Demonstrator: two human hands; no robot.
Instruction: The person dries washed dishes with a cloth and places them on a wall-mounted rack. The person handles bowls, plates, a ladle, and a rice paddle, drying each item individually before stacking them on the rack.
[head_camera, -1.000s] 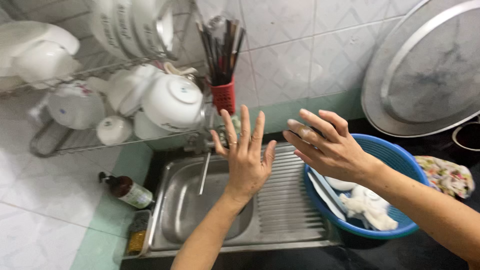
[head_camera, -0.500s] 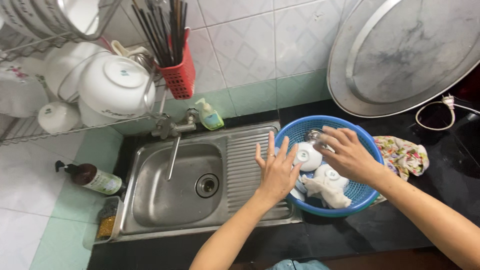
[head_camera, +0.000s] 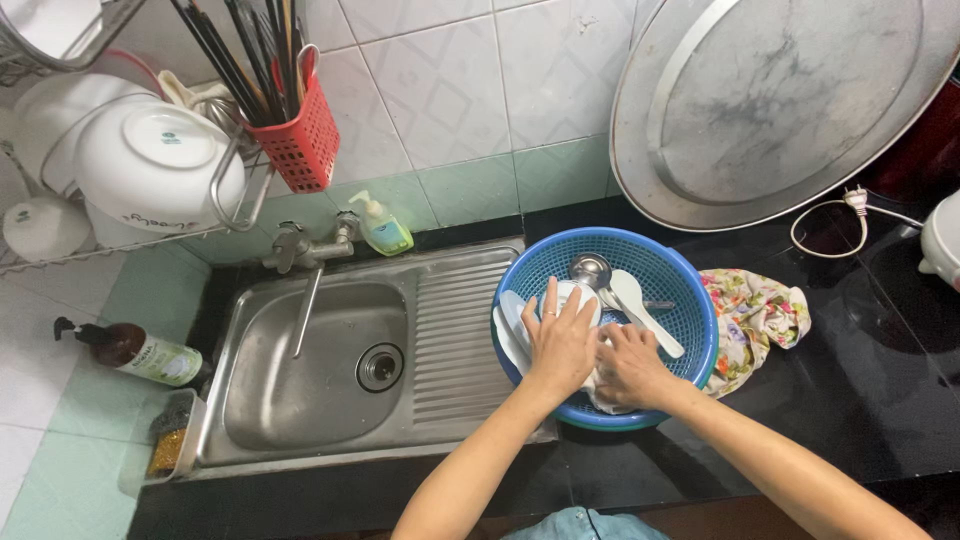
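A blue plastic basket stands on the black counter beside the sink. Inside lie white dishes, a white rice paddle and a metal ladle. My left hand rests with fingers spread on a small white bowl in the basket. Beside it, my right hand reaches in and curls over white dishes at the basket's near side. What its fingers grip is hidden.
A steel sink with a tap sits left of the basket. A dish rack with white bowls and a red utensil holder hang above. A large metal tray leans on the wall. A floral cloth lies right of the basket.
Both hands have come down from near the rack into the blue basket. The view has tilted down toward the counter.
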